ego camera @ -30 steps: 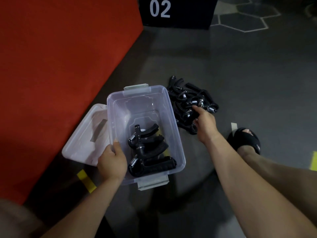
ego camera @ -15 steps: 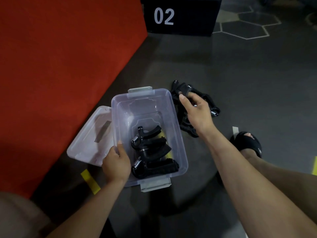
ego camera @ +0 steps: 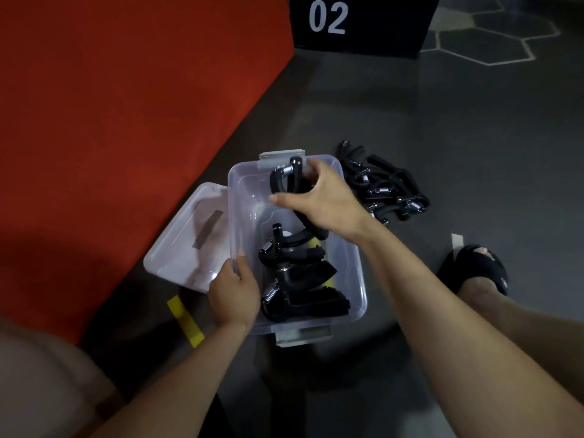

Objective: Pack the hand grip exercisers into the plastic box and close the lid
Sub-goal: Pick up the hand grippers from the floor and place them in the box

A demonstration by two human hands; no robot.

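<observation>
Hand grip exercisers lie in two groups. We see one stack of packed exercisers inside the plastic box, black handles and metal springs showing, filling the near half of it. A loose pile rests on the grey floor just beside the box, on its right side.

Our right hand is closed around one exerciser, held over the far half of the open box, above the rim. Its spring end points away from us, and one handle runs down under the palm toward the packed stack.

Our left hand grips the near left wall of the box, thumb inside the rim, fingers outside.

We see the lid off the box, lying flat on the floor against its left side, partly tucked beside the left hand.

Other items: a red mat to the left, a yellow tape strip near the left wrist, a black block marked "02" at the far edge, and a foot in a black sandal at right.
</observation>
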